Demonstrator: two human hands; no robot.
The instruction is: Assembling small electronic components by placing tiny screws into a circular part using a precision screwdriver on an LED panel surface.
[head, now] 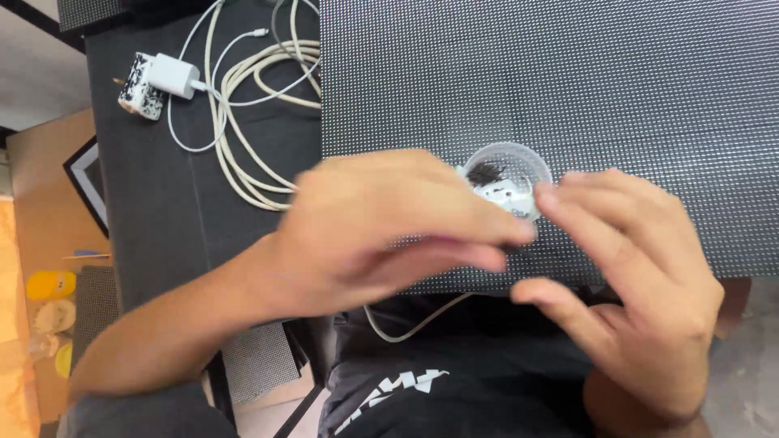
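Note:
My left hand [381, 231] hovers over the near edge of a large dark dotted panel [617, 89], fingers stretched to the right and close together. My right hand [633, 284] meets it from the right, fingertips touching near the left hand's tips. Whether something small is pinched between them is hidden by blur. Just behind the fingertips a small clear plastic cup [510, 174] stands on the panel, holding tiny dark screws and white bits.
A coil of white cables [243, 105] and a white charger plug [172, 75] lie on the black table [154, 211] at the left. A smaller dotted panel piece [258, 357] sits below the table edge. Yellow round things [50, 285] lie on the floor at far left.

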